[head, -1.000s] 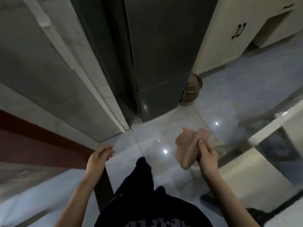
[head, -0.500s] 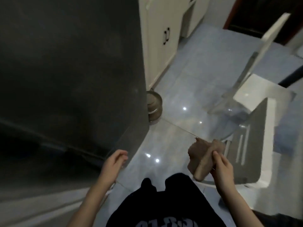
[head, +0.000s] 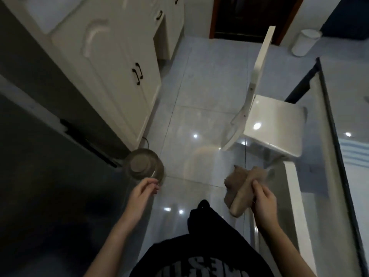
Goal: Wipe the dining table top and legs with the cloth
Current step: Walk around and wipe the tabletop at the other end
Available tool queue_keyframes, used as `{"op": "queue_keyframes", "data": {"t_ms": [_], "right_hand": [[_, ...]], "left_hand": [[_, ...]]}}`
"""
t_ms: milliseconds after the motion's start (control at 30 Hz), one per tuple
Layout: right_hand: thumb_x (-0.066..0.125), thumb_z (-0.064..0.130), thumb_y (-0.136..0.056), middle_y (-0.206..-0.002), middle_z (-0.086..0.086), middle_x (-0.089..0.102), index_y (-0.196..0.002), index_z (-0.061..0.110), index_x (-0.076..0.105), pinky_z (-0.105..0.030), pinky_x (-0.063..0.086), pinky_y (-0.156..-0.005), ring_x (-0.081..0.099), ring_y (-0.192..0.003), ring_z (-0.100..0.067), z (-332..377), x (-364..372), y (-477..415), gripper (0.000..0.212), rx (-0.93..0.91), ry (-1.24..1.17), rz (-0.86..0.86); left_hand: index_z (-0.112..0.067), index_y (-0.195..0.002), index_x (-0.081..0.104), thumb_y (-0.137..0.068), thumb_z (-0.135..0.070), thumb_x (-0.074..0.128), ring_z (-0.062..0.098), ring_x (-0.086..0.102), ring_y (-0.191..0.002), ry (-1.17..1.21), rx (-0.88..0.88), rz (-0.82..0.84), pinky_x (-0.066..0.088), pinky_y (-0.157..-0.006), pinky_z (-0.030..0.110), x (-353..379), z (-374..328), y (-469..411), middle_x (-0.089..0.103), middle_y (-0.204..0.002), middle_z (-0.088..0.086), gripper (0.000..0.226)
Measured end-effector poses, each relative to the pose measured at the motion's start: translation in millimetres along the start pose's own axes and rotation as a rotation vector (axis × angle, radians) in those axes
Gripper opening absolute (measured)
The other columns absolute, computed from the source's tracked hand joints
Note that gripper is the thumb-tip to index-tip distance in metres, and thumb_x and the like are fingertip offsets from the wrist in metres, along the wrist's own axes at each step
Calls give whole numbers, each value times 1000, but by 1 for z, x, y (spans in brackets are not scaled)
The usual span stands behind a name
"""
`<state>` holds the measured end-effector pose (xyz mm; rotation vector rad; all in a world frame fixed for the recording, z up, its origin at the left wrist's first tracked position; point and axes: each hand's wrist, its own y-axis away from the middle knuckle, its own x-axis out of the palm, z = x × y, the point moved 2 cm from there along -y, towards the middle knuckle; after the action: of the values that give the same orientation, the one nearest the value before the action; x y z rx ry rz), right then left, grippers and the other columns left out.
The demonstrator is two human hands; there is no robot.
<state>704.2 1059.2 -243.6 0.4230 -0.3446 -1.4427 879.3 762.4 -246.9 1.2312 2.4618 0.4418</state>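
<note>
**Cloth in the right hand, beside the glass table**

The person stood on a pale, glossy tiled floor (head: 199,92) and looked down along a black T-shirt with white lettering (head: 199,258). The right hand (head: 264,204) gripped a tan, bunched-up cloth (head: 241,188) in the air in front of the body. The thumb lay across the top of the fold, pressing it down. The other fingers were curled beneath and hidden by the fabric. Most of the cloth stuck out forward and to the left of the fingers. Two crumpled corners pointed away from the person, and a rolled end hung just below the thumb. The cloth touched nothing but the hand.

The left hand (head: 139,196) held nothing. Its fingers were loosely curled and relaxed, with the thumb close to the forefinger.

To the right ran the glass tabletop (head: 349,186), its dark edge stretching from far to near. The cloth was to the left of that edge, near it but apart. A white glossy chair (head: 275,124) stood at the table with its seat against the edge and its tall back towards the open floor.

On the left stood a dark grey refrigerator (head: 50,166). A round metal pot (head: 143,166) sat on the floor at its corner, just beyond the left hand in the view. Behind it were cream cabinets with black handles (head: 119,76). Far off, a white cylindrical bin (head: 305,43) stood near a dark wooden door frame (head: 213,17).
</note>
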Motion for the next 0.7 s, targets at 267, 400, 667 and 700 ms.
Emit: {"op": "queue_keyframes", "data": {"t_ms": [267, 400, 667, 700], "right_hand": [[51, 33, -96, -109, -11, 67, -107, 14, 66, -44, 53, -89, 65, -102, -27, 112, 73, -136, 27, -14, 73, 168], [48, 22, -99, -100, -7, 71, -105, 13, 66, -27, 55, -71, 69, -92, -17, 142, 110, -200, 21, -20, 54, 197], [50, 21, -99, -92, -6, 70, -92, 18, 68, -33, 57, -74, 68, -87, -19, 196, 199, -337, 19, -39, 82, 43], [50, 22, -98, -91, -7, 70, -93, 16, 68, -38, 56, -77, 66, -89, -23, 204, 210, -352, 19, -44, 81, 17]], "left_hand": [[-8, -92, 63, -95, -1, 46, 15, 65, -79, 50, -27, -140, 54, -68, 13, 12, -64, -124, 67, -87, 12, 19], [-13, -87, 63, -93, 0, 48, 22, 63, -79, 69, -55, -213, 51, -75, 23, 12, -77, -193, 68, -82, 10, 21], [-15, -88, 63, -96, 0, 44, 24, 59, -79, 43, -8, -97, 50, -71, 21, 9, -150, -393, 65, -82, 10, 26], [-16, -89, 63, -96, -1, 44, 23, 60, -79, 22, 12, -74, 50, -69, 16, 9, -166, -421, 65, -82, 9, 26]]}}
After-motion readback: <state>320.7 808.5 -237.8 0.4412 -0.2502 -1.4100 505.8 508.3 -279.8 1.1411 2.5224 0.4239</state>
